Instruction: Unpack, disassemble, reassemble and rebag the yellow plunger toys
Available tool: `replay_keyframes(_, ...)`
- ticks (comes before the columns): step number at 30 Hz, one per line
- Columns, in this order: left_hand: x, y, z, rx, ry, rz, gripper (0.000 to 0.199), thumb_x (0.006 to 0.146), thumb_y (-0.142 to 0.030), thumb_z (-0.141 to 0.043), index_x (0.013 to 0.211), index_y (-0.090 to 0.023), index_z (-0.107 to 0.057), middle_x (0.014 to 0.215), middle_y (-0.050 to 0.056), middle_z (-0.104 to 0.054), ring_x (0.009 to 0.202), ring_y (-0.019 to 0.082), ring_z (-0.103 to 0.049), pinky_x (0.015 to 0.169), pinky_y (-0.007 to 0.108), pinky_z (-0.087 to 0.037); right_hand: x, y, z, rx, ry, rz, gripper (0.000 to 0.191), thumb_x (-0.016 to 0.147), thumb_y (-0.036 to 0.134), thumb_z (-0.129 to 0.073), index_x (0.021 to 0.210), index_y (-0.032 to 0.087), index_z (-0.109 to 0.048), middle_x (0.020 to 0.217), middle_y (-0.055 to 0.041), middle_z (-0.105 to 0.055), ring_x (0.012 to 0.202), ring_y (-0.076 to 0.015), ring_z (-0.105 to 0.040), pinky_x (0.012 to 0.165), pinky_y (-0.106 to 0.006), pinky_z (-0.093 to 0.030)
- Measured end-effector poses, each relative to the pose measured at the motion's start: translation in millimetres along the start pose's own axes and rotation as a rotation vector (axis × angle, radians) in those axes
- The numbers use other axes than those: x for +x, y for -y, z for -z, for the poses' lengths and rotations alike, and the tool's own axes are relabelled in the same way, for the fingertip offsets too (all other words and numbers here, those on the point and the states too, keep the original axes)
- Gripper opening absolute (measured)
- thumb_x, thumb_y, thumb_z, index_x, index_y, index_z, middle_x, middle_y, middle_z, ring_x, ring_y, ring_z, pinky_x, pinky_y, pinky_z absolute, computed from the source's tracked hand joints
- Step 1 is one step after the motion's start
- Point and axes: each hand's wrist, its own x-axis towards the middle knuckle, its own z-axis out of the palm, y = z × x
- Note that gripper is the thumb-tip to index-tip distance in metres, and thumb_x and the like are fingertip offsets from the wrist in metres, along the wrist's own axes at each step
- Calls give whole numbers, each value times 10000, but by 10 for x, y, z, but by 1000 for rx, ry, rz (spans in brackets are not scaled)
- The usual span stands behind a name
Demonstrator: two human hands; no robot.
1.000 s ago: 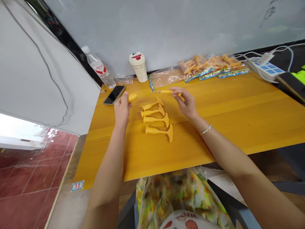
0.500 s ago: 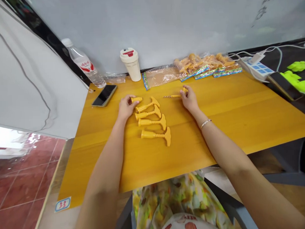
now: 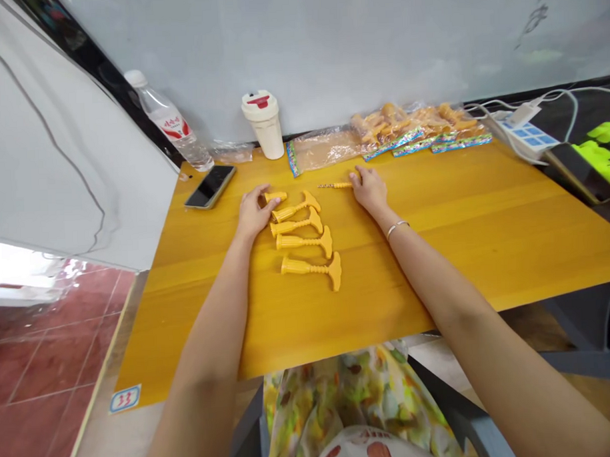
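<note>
My left hand [image 3: 255, 210] is closed around a short yellow sleeve [image 3: 276, 197], whose end sticks out to the right. Across from it, my right hand [image 3: 370, 188] grips a yellow corkscrew piece [image 3: 341, 185] by its handle, mostly hidden by the fingers; its metal spiral tip points left toward the sleeve, with a gap between them. Several yellow corkscrews with T-shaped handles lie in a column below, among them a top one [image 3: 297, 207] near my left fingers and a bottom one [image 3: 314, 270], all with handles to the right.
Along the back stand a water bottle [image 3: 174, 128] and a white cup [image 3: 264, 126], with a phone [image 3: 211, 186] in front. An opened plastic bag [image 3: 325, 150] and filled bags [image 3: 389, 129] lie to the right, then a power strip [image 3: 526, 135].
My right hand has moved left with the corkscrew piece, bringing its tip closer to the sleeve. My left hand holds the sleeve in nearly the same place. The view has shifted slightly.
</note>
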Motion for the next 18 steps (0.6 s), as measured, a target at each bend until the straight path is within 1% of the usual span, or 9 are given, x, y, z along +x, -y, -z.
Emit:
replay_keyframes(3, -3, 18, -5, -20, -9, -5, 410, 811, -356, -772, 1180, -190, -707, 1174, 126, -733, 1104, 294, -641, 1044, 450, -455, 61, -21, -58, 74, -49, 8, 526, 1014, 419, -476, 1451, 143, -570, 1269, -198, -648, 1178, -332, -618, 1033, -514, -468)
replay_keyframes(6, 2, 68, -23, -76, -43, -5, 399, 813, -358, -768, 1165, -181, -703, 1167, 121, -732, 1096, 267, -659, 1045, 423, -464, 82, -59, -108, 131, -107, 88, 512, 1004, 453, -486, 1409, 159, -594, 1211, -180, -651, 1149, -310, -602, 1041, -502, -463)
replay_keyframes(8, 3, 96, -34, -134, -74, 1, 382, 834, -381, -748, 1152, -176, -697, 1164, 125, -729, 1086, 250, -669, 1028, 405, -476, 64, -63, -120, 112, -124, 177, 496, 990, 464, -508, 1368, 165, -625, 1200, -182, -647, 1162, -323, -570, 1055, -517, -443)
replay_keyframes(10, -7, 95, -35, -189, -123, 8, 373, 860, -417, -719, 1144, -176, -687, 1171, 127, -722, 1071, 236, -668, 975, 376, -500, 15, -33, -106, 72, -143, 271, 489, 971, 473, -540, 1348, 179, -643, 1234, -185, -636, 1191, -353, -530, 1043, -548, -433)
replay_keyframes(12, -32, 56, -22, -223, -201, -2, 377, 882, -452, -691, 1143, -180, -672, 1182, 125, -710, 1048, 221, -659, 903, 339, -512, -61, 34, -68, 46, -176, 366, 478, 971, 465, -540, 1351, 194, -643, 1293, -184, -615, 1218, -375, -501, 1017, -562, -430)
replay_keyframes(14, -73, -14, 3, -232, -284, -31, 377, 895, -476, -673, 1133, -185, -659, 1164, 114, -703, 1006, 203, -650, 846, 308, -506, -159, 129, -21, 45, -192, 470, 436, 1001, 434, -496, 1342, 211, -650, 1298, -174, -615, 1213, -367, -504, 1000, -551, -427)
replay_keyframes(16, -124, -96, 32, -227, -339, -63, 357, 904, -475, -663, 1112, -185, -653, 1097, 95, -701, 948, 182, -644, 809, 288, -493, -274, 241, 14, 67, -150, 601, 393, 1030, 412, -449, 1288, 230, -682, 1238, -151, -648, 1163, -336, -536, 988, -524, -427)
replay_keyframes(18, -181, -176, 57, -227, -361, -88, 320, 913, -462, -653, 1071, -184, -661, 1015, 74, -695, 890, 166, -634, 778, 277, -482, -401, 353, 26, 114, -65, 746, 381, 1045, 411, -426, 1229, 235, -708, 1179, -133, -680, 1106, -304, -566, 969, -488, -437)
